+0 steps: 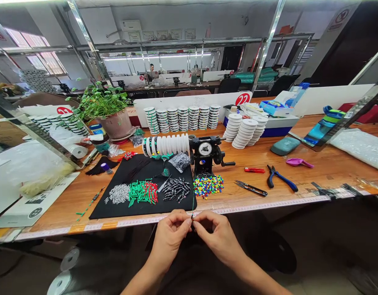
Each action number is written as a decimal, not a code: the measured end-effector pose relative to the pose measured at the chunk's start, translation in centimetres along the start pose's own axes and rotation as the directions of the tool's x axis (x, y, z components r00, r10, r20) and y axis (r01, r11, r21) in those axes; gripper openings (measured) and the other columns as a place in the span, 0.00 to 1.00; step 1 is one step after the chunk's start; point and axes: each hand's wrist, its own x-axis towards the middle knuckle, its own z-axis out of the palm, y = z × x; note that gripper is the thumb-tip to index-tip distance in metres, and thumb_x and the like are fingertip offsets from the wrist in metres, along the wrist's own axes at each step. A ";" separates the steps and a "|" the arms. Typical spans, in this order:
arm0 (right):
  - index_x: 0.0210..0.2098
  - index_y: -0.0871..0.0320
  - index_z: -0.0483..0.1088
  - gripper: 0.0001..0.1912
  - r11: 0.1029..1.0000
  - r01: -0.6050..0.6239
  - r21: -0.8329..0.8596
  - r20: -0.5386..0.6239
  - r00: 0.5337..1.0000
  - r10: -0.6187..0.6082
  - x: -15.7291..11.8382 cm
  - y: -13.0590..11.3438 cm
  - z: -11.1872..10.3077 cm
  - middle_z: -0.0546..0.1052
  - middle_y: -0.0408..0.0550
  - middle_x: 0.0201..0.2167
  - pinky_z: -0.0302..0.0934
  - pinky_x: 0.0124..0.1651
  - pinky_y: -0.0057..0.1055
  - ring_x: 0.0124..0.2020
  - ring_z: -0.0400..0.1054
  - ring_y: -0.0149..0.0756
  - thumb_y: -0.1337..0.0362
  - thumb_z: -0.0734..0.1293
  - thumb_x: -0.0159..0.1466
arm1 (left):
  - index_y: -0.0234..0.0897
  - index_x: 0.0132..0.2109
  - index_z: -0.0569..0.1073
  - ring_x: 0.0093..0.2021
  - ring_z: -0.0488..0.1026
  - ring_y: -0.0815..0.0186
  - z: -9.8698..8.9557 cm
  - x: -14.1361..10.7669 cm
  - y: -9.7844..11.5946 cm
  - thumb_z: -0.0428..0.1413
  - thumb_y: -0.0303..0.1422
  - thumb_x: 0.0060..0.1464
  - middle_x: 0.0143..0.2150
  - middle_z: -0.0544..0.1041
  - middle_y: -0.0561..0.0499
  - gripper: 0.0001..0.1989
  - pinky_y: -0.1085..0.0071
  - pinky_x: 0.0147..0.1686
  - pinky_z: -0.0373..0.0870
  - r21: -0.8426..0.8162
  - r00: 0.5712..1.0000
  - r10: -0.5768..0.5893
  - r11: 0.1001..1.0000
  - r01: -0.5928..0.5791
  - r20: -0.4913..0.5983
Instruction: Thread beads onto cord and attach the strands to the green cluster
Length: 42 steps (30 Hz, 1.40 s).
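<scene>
Both hands, the left hand (173, 233) and the right hand (219, 235), pinch a small dark piece (192, 217) between thumbs and fingertips, just off the front edge of the worktop (318, 174); a green line (194, 198) runs up from it. On the winder (206, 151), a few spools at the outer end show dark material and the rest look bare, so much seems left. Wound stacks (183, 119) stand behind, while white spools (245, 133) wait at right. Tubes (142, 191) and black beads (176, 189) lie loose on the mat (99, 211), apparently unused. Forearms rise from below and converge, wrists apart, fingers curled, thumbs facing; the two grips nearly touch.
</scene>
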 end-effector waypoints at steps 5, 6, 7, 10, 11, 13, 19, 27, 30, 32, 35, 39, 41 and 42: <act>0.33 0.56 0.75 0.04 0.976 0.187 -0.114 -0.097 0.975 -0.198 -0.2 -0.3 0.3 0.74 0.45 0.32 0.61 0.32 0.27 0.30 0.68 0.34 0.70 0.67 0.63 | 0.34 0.28 0.80 0.31 0.66 0.67 0.0 0.2 -0.1 0.66 0.37 0.48 0.30 0.71 0.50 0.10 0.75 0.28 0.63 0.013 0.993 0.101 0.995 -0.101 -0.053; 0.33 0.56 0.74 0.04 0.976 0.185 -0.116 -0.091 0.976 -0.196 -0.2 -0.3 0.3 0.73 0.45 0.32 0.61 0.32 0.27 0.30 0.67 0.33 0.70 0.67 0.63 | 0.34 0.27 0.80 0.31 0.66 0.67 0.0 0.2 0.0 0.66 0.37 0.48 0.30 0.70 0.50 0.10 0.76 0.28 0.63 0.017 0.994 0.098 0.995 -0.098 -0.048; 0.32 0.56 0.73 0.04 0.979 0.171 -0.115 -0.077 0.981 -0.180 -0.2 -0.3 0.3 0.73 0.44 0.31 0.60 0.32 0.27 0.29 0.66 0.33 0.70 0.67 0.62 | 0.34 0.27 0.80 0.31 0.66 0.67 -0.1 0.2 0.1 0.66 0.37 0.48 0.30 0.70 0.50 0.10 0.76 0.27 0.62 0.019 0.996 0.086 0.996 -0.085 -0.040; 0.29 0.56 0.71 0.05 0.988 0.112 -0.108 -0.036 0.993 -0.116 -0.1 0.0 0.4 0.73 0.44 0.28 0.59 0.31 0.27 0.28 0.65 0.34 0.70 0.67 0.62 | 0.33 0.25 0.79 0.30 0.66 0.68 -0.1 0.0 0.5 0.65 0.38 0.50 0.31 0.71 0.49 0.13 0.76 0.26 0.62 0.009 1.000 0.023 1.000 -0.023 0.006; 0.29 0.56 0.71 0.05 0.990 0.097 -0.104 -0.031 0.994 -0.101 -0.1 0.0 0.5 0.72 0.44 0.28 0.59 0.31 0.27 0.28 0.65 0.34 0.70 0.66 0.62 | 0.33 0.25 0.79 0.30 0.66 0.68 -0.1 0.0 0.6 0.65 0.38 0.50 0.32 0.72 0.48 0.13 0.76 0.27 0.63 0.005 1.000 0.014 1.000 -0.014 0.018; 0.29 0.57 0.71 0.04 0.994 0.077 -0.084 -0.025 0.997 -0.079 0.0 0.1 0.5 0.72 0.44 0.28 0.59 0.31 0.27 0.29 0.66 0.34 0.69 0.66 0.61 | 0.34 0.27 0.80 0.31 0.67 0.68 -0.2 0.0 0.7 0.66 0.38 0.49 0.31 0.72 0.49 0.11 0.76 0.28 0.64 -0.002 0.999 0.033 0.999 -0.033 0.021; 0.30 0.57 0.73 0.05 1.000 -0.001 -0.003 -0.012 1.000 0.000 0.4 0.2 0.3 0.74 0.45 0.29 0.62 0.32 0.28 0.30 0.68 0.35 0.64 0.68 0.62 | 0.35 0.31 0.81 0.36 0.72 0.65 0.0 0.0 0.2 0.65 0.35 0.50 0.33 0.72 0.48 0.07 0.74 0.35 0.71 0.040 0.988 0.153 0.988 -0.152 -0.022; 0.31 0.56 0.72 0.04 0.992 0.124 -0.017 -0.008 0.992 -0.124 -0.6 -0.7 0.4 0.73 0.45 0.31 0.64 0.33 0.28 0.31 0.69 0.35 0.68 0.68 0.64 | 0.37 0.36 0.79 0.35 0.74 0.67 -0.4 -0.5 0.3 0.60 0.31 0.57 0.39 0.71 0.49 0.04 0.76 0.30 0.72 0.289 0.950 0.311 0.909 -0.299 0.006; 0.35 0.57 0.73 0.06 0.905 0.360 -0.226 -0.015 0.928 -0.373 -0.7 -1.1 0.3 0.73 0.50 0.39 0.66 0.45 0.33 0.42 0.70 0.40 0.72 0.65 0.66 | 0.38 0.39 0.78 0.35 0.74 0.67 -0.7 -0.5 0.8 0.57 0.28 0.60 0.40 0.72 0.49 0.05 0.76 0.31 0.73 0.437 0.912 0.402 0.807 -0.397 0.087; 0.39 0.57 0.73 0.08 0.786 0.505 -0.357 0.049 0.850 -0.524 0.0 -1.1 0.0 0.74 0.54 0.46 0.65 0.50 0.37 0.47 0.69 0.43 0.74 0.63 0.68 | 0.38 0.40 0.77 0.34 0.74 0.68 -0.9 -0.5 1.2 0.55 0.25 0.60 0.39 0.72 0.49 0.06 0.76 0.31 0.73 0.519 0.865 0.478 0.707 -0.481 0.151; 0.40 0.57 0.72 0.10 0.683 0.573 -0.453 0.201 0.812 -0.547 1.9 -1.0 -0.5 0.76 0.52 0.37 0.64 0.42 0.35 0.38 0.70 0.42 0.73 0.60 0.71 | 0.37 0.40 0.76 0.34 0.74 0.67 -1.5 -0.2 1.6 0.54 0.21 0.61 0.38 0.72 0.48 0.08 0.74 0.34 0.75 0.605 0.775 0.574 0.527 -0.597 0.265; 0.36 0.57 0.72 0.08 0.793 0.414 -0.447 0.261 0.908 -0.328 5.2 -1.0 -0.5 0.76 0.46 0.29 0.60 0.35 0.30 0.31 0.69 0.38 0.72 0.63 0.69 | 0.37 0.45 0.77 0.41 0.78 0.61 -3.0 0.6 1.1 0.50 0.21 0.64 0.40 0.76 0.45 0.12 0.68 0.43 0.77 0.674 0.706 0.557 0.317 -0.667 0.438; 0.33 0.56 0.73 0.08 0.853 0.334 -0.401 0.290 0.930 -0.227 6.8 -1.1 -0.3 0.75 0.41 0.25 0.57 0.31 0.27 0.26 0.68 0.34 0.73 0.66 0.67 | 0.36 0.50 0.76 0.44 0.78 0.57 -3.8 1.1 0.7 0.49 0.22 0.65 0.41 0.78 0.43 0.14 0.64 0.45 0.78 0.675 0.692 0.516 0.263 -0.689 0.505; 0.31 0.56 0.74 0.08 0.870 0.312 -0.382 0.308 0.931 -0.199 7.5 -1.3 -0.2 0.74 0.39 0.22 0.55 0.29 0.26 0.24 0.67 0.32 0.73 0.67 0.65 | 0.36 0.51 0.76 0.45 0.78 0.56 -4.0 1.3 0.6 0.49 0.22 0.65 0.42 0.78 0.42 0.14 0.63 0.46 0.78 0.661 0.681 0.503 0.255 -0.706 0.533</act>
